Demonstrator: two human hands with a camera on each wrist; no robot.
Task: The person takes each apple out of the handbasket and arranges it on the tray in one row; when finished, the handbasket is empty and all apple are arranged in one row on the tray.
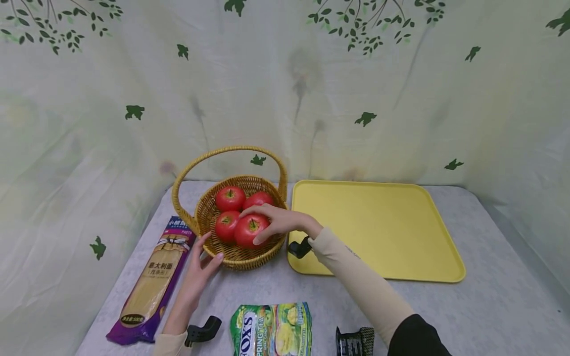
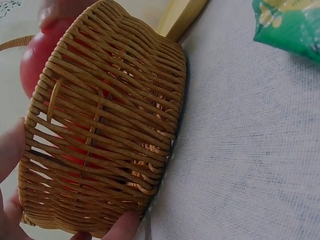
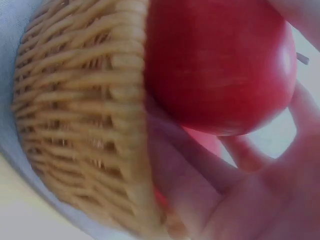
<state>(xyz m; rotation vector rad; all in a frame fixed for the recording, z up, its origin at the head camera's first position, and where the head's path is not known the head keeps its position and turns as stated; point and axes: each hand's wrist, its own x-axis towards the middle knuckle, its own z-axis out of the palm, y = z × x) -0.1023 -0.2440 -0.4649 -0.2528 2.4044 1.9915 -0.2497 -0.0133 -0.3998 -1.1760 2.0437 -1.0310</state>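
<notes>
A round wicker basket (image 1: pixel 242 263) with a tall hoop handle holds several red apples (image 1: pixel 230 198). My right hand (image 1: pixel 285 221) reaches in from the right and grips the front right apple (image 1: pixel 249 228), its fingers and thumb around the fruit. In the right wrist view that apple (image 3: pixel 220 65) shows large beside the basket's rim, with fingers beneath it. My left hand (image 1: pixel 200 272) holds the basket at its front left side. The left wrist view has the thumb and fingers against the woven wall (image 2: pixel 110 115) and rim.
A yellow tray (image 1: pixel 365 227) lies right of the basket. On the left is a purple pasta pack (image 1: pixel 153 277). Near the front edge are a green and yellow candy bag (image 1: pixel 271 330) and a small black package (image 1: pixel 354 342). A leaf-print curtain (image 1: pixel 285 89) hangs behind the table.
</notes>
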